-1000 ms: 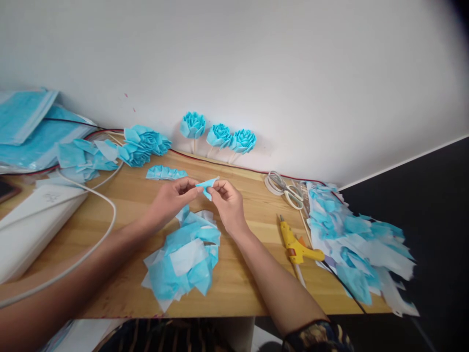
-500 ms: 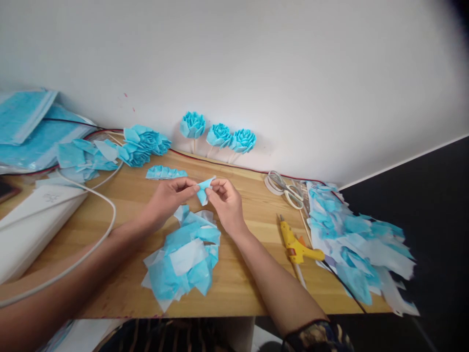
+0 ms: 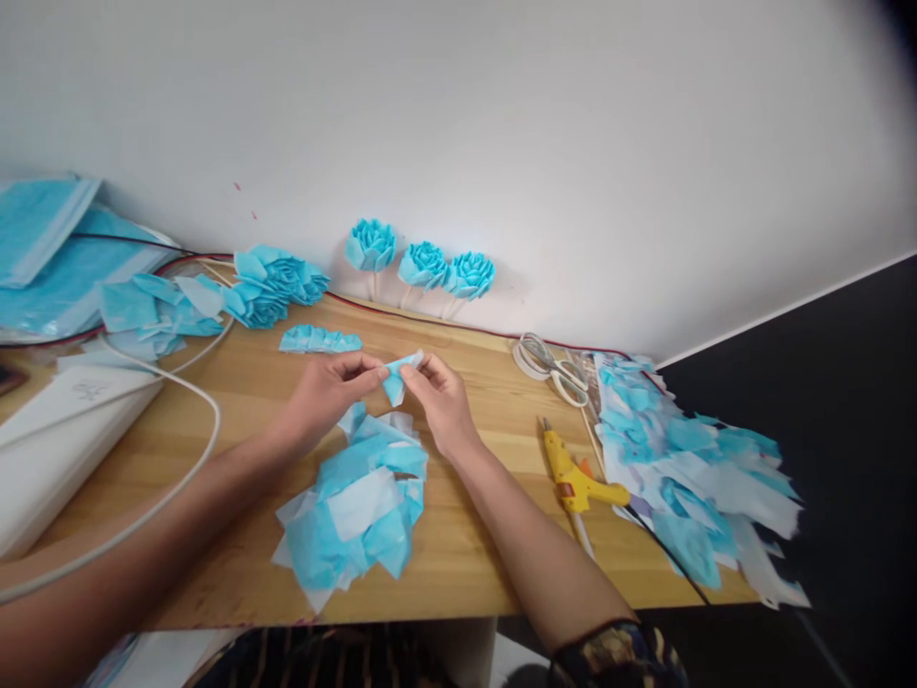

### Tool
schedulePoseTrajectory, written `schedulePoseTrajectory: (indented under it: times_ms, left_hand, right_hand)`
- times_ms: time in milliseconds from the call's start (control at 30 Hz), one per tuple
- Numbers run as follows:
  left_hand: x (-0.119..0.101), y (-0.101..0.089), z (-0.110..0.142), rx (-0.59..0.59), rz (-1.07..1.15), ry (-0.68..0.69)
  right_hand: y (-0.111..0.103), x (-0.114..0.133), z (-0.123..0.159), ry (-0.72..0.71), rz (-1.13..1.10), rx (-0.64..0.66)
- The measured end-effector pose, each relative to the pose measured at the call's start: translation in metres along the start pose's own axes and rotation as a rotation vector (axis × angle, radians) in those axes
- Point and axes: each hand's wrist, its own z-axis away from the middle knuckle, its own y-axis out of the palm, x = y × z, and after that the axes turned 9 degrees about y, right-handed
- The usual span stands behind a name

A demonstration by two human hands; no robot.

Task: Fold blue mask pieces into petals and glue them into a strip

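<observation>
Between my two hands a small blue-and-white piece of thin fabric [image 3: 394, 386] is folded to a downward point. The fingertips of my left hand [image 3: 330, 390] pinch its left corner. My right hand [image 3: 442, 394] is closed on its upper right edge, thumb in front. Below my hands lies a loose pile of blue and white fabric pieces [image 3: 358, 511]. A row of folded blue pieces [image 3: 320, 338] rests on the wooden table [image 3: 473, 564] just beyond my left hand.
Three blue fabric flowers [image 3: 422, 265] on sticks stand against the wall; more flowers [image 3: 268, 287] lie left. At right are a yellow glue gun [image 3: 577, 483], scissors [image 3: 565, 375], a tape roll [image 3: 528, 358] and scraps [image 3: 688, 468]. A white cable [image 3: 215, 420] loops over the white box [image 3: 72, 449].
The right hand's thumb and fingers have shifted slightly on the folded piece, whose upper right edge now tilts up more. The whole view has moved a little.
</observation>
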Motion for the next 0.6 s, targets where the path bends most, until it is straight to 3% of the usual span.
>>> schedulePoseTrajectory:
  times_ms: [167,400,600]
  left_hand:
    - [-0.0037,0.0008,0.0007,0.001,-0.026,-0.015]
    - [-0.0021,-0.0011,-0.0001,-0.029,0.008,0.013]
    - [-0.0003,-0.002,-0.0004,-0.044,-0.007,0.025]
  right_hand:
    - [-0.002,-0.0015,-0.0018,-0.015,-0.007,-0.07]
    - [-0.0045,-0.002,-0.0004,0.029,0.028,0.077]
    - [-0.0015,0.0034,0.0008,0.059,0.016,0.098]
